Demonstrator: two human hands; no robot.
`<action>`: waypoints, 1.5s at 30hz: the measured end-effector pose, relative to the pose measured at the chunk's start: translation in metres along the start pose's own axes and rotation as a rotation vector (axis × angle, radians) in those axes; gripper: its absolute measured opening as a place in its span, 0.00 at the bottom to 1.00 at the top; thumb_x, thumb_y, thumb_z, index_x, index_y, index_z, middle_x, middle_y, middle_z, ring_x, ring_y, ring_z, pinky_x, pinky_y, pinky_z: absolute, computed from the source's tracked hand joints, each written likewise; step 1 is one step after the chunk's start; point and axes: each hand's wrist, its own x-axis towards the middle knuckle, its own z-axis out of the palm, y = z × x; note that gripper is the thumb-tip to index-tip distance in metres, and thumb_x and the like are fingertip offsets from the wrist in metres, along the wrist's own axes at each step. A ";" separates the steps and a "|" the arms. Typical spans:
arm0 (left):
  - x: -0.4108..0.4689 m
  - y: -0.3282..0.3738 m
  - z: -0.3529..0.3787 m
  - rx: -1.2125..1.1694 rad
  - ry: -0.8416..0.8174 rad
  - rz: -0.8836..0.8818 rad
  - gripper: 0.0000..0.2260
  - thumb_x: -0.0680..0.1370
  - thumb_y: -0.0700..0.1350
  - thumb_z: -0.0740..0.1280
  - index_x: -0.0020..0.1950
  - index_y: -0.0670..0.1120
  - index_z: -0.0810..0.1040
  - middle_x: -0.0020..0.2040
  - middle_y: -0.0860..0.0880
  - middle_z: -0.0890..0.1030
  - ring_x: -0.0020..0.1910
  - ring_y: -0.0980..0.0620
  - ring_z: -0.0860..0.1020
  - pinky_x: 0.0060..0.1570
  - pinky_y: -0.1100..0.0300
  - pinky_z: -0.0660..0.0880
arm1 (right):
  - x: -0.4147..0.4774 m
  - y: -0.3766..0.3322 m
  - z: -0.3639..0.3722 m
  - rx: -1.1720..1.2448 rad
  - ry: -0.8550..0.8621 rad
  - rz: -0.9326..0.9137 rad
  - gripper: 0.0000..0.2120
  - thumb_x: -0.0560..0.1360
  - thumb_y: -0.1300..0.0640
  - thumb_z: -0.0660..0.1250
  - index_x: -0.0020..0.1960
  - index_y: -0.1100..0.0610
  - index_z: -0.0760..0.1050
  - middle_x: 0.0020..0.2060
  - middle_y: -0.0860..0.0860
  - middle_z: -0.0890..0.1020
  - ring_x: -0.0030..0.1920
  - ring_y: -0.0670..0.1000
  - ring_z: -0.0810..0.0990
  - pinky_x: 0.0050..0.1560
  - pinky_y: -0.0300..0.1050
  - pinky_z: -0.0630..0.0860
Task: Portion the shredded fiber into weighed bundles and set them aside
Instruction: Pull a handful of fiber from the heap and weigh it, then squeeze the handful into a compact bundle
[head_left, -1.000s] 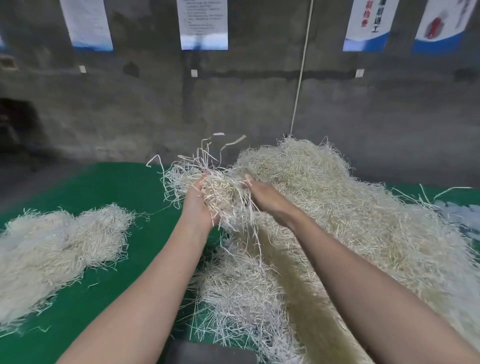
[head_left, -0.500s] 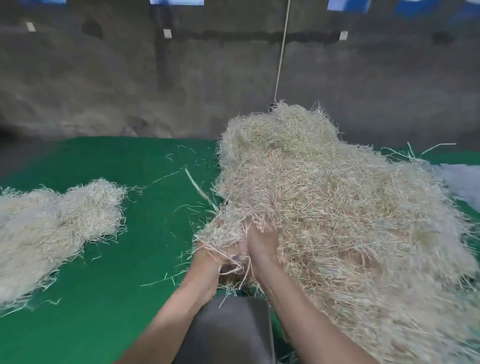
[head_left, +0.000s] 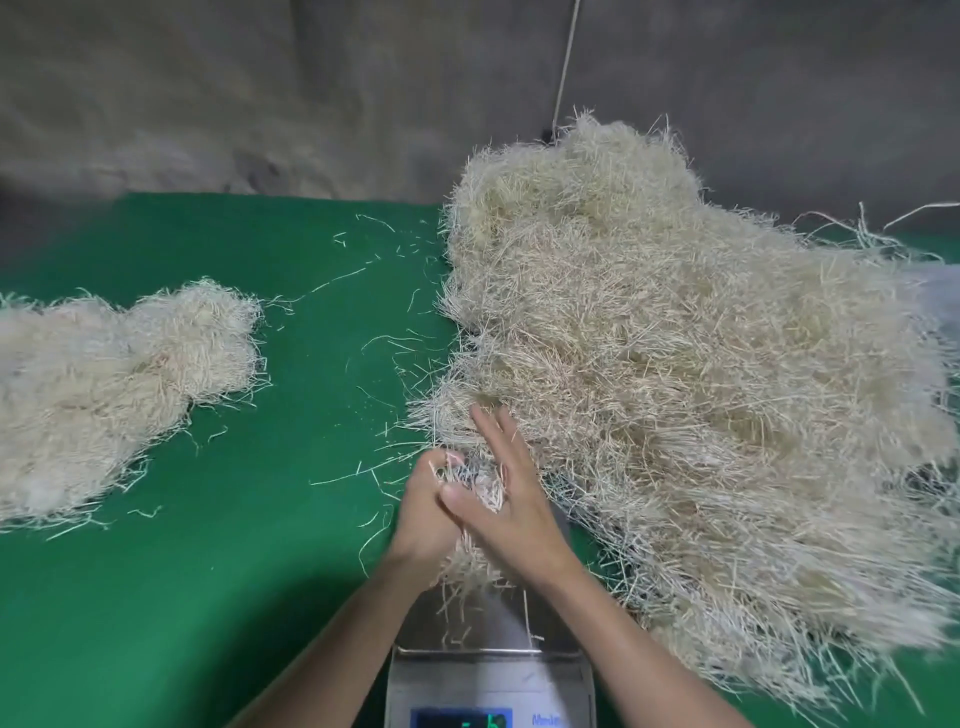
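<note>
Directly over the scale (head_left: 488, 670) at the worktop's (head_left: 234, 597) near edge, the left hand (head_left: 428, 512) curls round a fiber tuft (head_left: 480, 486). The right hand (head_left: 514, 512), fingers straight, presses flat against it. Strands hang downward toward the pan, so both hands seem equally near for the drop.

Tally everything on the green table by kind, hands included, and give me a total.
Pale shredded fiber piles: 2, large pile and small pile
Loose fiber handful between the hands: 1
Steel digital scale: 1
Bare hands: 2, left hand, right hand
Total: 6
</note>
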 end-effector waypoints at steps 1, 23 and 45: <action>-0.001 -0.001 0.003 0.005 -0.051 0.004 0.11 0.79 0.33 0.55 0.56 0.44 0.73 0.44 0.50 0.77 0.40 0.58 0.76 0.35 0.69 0.71 | 0.000 0.002 -0.001 -0.031 0.005 0.018 0.23 0.72 0.39 0.64 0.67 0.34 0.67 0.70 0.38 0.66 0.69 0.37 0.62 0.71 0.48 0.56; 0.007 -0.039 -0.022 0.311 -0.306 0.166 0.19 0.73 0.43 0.70 0.61 0.56 0.72 0.57 0.58 0.77 0.59 0.56 0.73 0.60 0.58 0.67 | -0.026 0.051 -0.051 -0.049 -0.116 0.241 0.27 0.73 0.57 0.69 0.67 0.40 0.66 0.59 0.39 0.73 0.42 0.40 0.79 0.40 0.32 0.78; -0.017 -0.041 -0.035 0.526 0.125 0.141 0.24 0.65 0.55 0.60 0.61 0.58 0.75 0.54 0.57 0.68 0.54 0.56 0.64 0.54 0.57 0.55 | -0.029 0.040 -0.059 -0.125 0.020 0.155 0.19 0.71 0.56 0.70 0.55 0.36 0.74 0.68 0.42 0.68 0.70 0.45 0.62 0.71 0.52 0.55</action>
